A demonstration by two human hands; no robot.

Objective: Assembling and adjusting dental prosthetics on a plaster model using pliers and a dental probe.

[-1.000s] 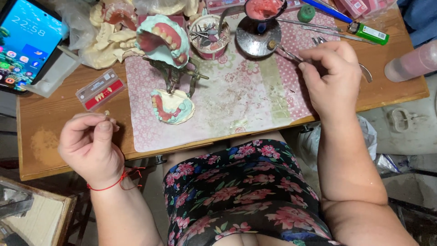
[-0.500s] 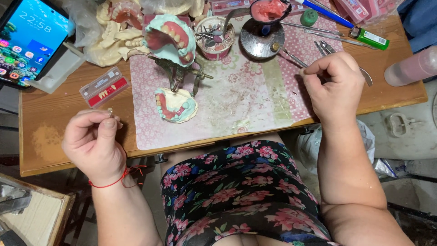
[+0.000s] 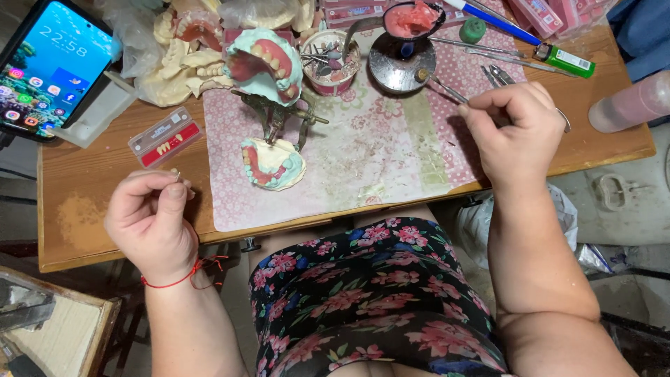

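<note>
Pinching a tiny pale tooth in the left hand, grip clenched over the near left edge of the wooden bench. Grasping a thin metal tool in the right hand, its tip reaching toward the round metal dish at the far side. Sitting between the hands on the pink mat: a hinged denture model, opened, lower cast nearer.
</note>
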